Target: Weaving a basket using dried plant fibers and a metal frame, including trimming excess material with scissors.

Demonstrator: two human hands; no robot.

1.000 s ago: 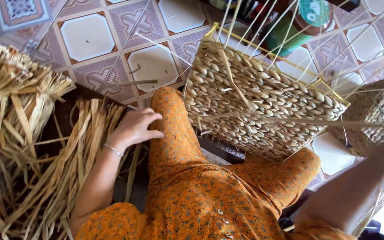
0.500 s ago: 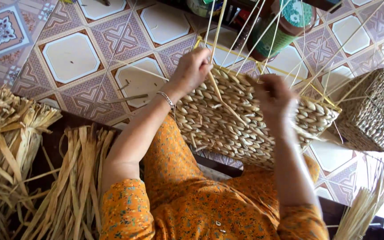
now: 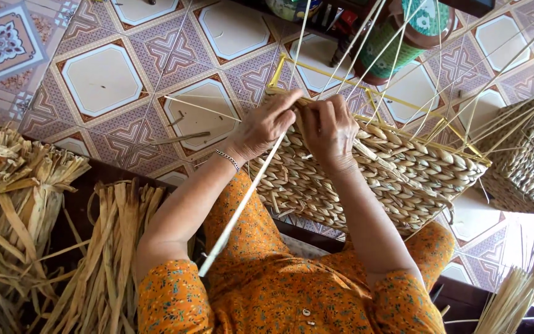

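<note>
Both hands had closed in on one another since half a second earlier, when they were set apart on the top of the woven basket (image 3: pixel 372 176); they now met at its upper left corner. Before that again, the left hand had lain on the knee, away from the work.

Left hand (image 3: pixel 266 127) was curled at the rim of the basket, fingers pressed together around a long pale strand (image 3: pixel 242 207) that ran from the fist down across the forearm toward the lap. A thin bracelet (image 3: pixel 228 159) sat at that wrist.

Right hand (image 3: pixel 327 127) lay just beside the left, fingers bent and pressed down onto the weave at the rim. Whether it pinched a strand of its own could not be told, since the fingertips were hidden.

Basket rested on the person's lap, tilted, over the orange patterned cloth (image 3: pixel 279 291). A yellow wire frame (image 3: pixel 366 117) stood along its top edge, with thin pale uprights fanning up and away from it.

Bundles of dried flat fibre (image 3: pixel 26 204) lay on the floor at the left, well apart from the hands. A second woven basket (image 3: pixel 526 161) stood at the right edge. A green container (image 3: pixel 403 43) stood on the patterned floor tiles (image 3: pixel 103 80) beyond the work.
</note>
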